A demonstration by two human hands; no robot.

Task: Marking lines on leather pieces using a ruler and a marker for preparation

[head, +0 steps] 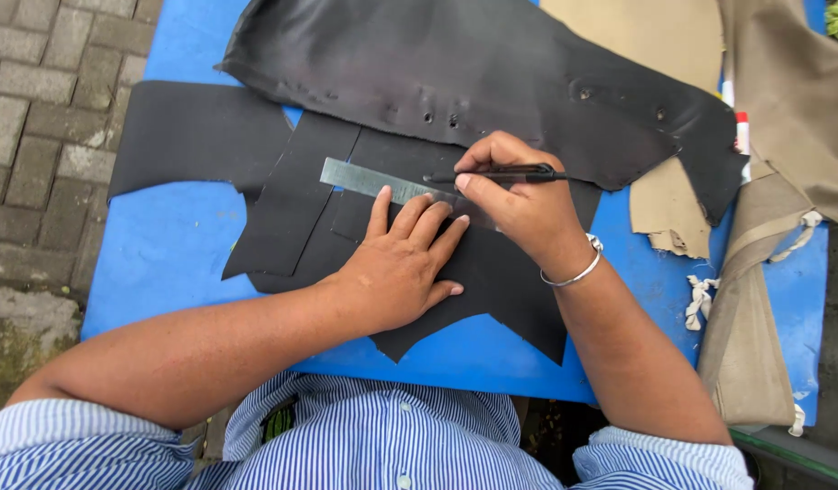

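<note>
One metal ruler [374,181] lay across several overlapping black leather pieces [292,209] on one blue table [165,245]; a larger glossy black hide [455,73] sat just beyond the ruler, and tan fabric [773,118] lay to the ruler's right. The left hand [401,263] was spread flat, fingers pressing the ruler's near end and the leather. The right hand [519,200] was clenched around one black pen [505,176], tip beside the ruler's edge.
</note>
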